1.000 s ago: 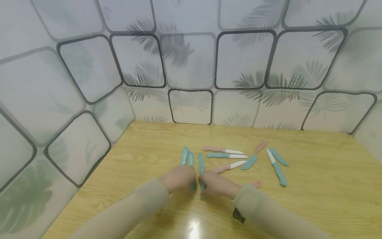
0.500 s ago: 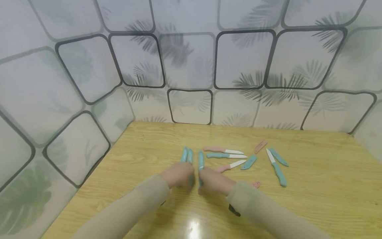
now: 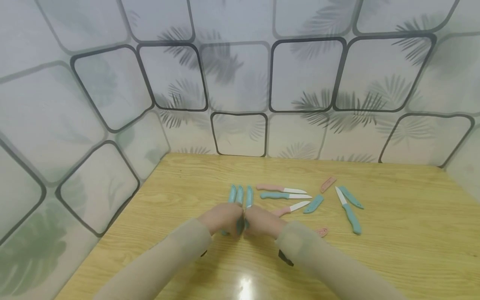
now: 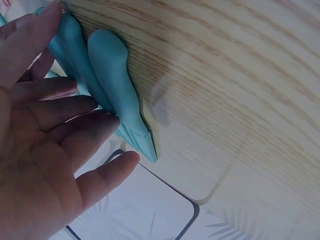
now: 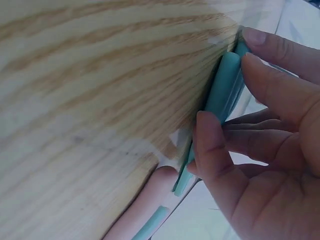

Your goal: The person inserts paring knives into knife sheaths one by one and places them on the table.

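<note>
"What's the biggest thing there?"

"The patterned wall [image 3: 307,75], then the wood-grain tabletop [image 3: 412,241] in front of it."

"And the hands?"

"Side by side near the middle. The left hand [image 3: 223,217] has a loose grip, fingers extended against teal handles. The right hand [image 3: 264,221] has a narrow grip, fingers round the right-hand teal knife [image 3: 249,196]."

"Where are the other knives?"

"Two covered teal knives [image 3: 232,195] lie beside it at the left hand, tips hidden from none of us but near ends masked by knuckles. Right of them are a pink knife [image 3: 270,188], a bare teal knife [image 3: 275,195] and a lower pink knife [image 3: 300,206]; farther right, another teal knife [image 3: 350,214]."

"What could go wrong?"

"With the hands this close, I'd say one knuckle bump could skew the row. The lower pink handle runs behind the right hand, so a careless backward sweep might swing its bare blade."

"Anything smaller?"

"Loose sheaths. The near pink sheath [image 3: 322,232] sits by the right sleeve [image 3: 303,243], whose cuff could drag it."
</note>
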Motion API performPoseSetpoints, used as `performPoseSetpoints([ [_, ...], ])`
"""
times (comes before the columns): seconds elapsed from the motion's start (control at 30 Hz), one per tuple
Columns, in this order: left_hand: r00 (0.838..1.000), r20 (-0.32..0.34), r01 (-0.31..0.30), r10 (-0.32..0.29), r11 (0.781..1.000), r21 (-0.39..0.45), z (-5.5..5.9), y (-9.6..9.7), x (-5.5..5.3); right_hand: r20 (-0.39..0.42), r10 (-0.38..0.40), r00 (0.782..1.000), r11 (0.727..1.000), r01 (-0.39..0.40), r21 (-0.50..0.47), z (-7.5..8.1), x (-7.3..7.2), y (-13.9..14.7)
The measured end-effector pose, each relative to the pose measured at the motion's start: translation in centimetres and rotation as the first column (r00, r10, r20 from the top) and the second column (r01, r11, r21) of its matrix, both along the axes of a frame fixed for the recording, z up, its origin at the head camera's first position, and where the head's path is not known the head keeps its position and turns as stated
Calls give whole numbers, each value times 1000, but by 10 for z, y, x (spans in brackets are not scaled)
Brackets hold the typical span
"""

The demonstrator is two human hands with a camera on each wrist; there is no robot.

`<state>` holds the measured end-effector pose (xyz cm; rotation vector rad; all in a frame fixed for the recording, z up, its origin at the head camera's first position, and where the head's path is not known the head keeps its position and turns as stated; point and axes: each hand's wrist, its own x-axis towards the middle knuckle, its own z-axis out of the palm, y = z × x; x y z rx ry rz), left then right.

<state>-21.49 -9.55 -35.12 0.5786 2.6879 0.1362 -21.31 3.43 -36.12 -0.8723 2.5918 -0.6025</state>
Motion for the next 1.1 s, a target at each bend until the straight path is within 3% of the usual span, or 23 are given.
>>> performPoseSetpoints([
  [0.2,1000,12,-1,1,1000,28,0,0,0,46,-3,999,999,5,-40,4,1,8],
  [0.33,1000,13,0,-1,996,89,6,-4,0,-19,-2,1000,1000,1,-28,14,6,19],
  [0.47,998,-64,19,-10,990,141,18,-5,3,-83,-54,995,998,52,-29,27,13,35],
  [0.57,989,-145,30,-5,984,174,26,-6,6,-153,-94,984,992,78,-104,35,17,52],
  [0.7,971,-238,35,25,969,243,33,-8,12,-295,-106,950,971,35,-235,40,18,76],
  [0.8,956,-288,37,55,952,305,38,-8,16,-343,-156,926,962,64,-264,44,22,94],
  [0.93,946,-319,51,59,944,325,43,-5,19,-334,-237,912,955,155,-254,51,27,113],
  [1.1,934,-354,75,34,954,290,44,0,23,-347,-274,897,947,187,-262,60,26,124],
])
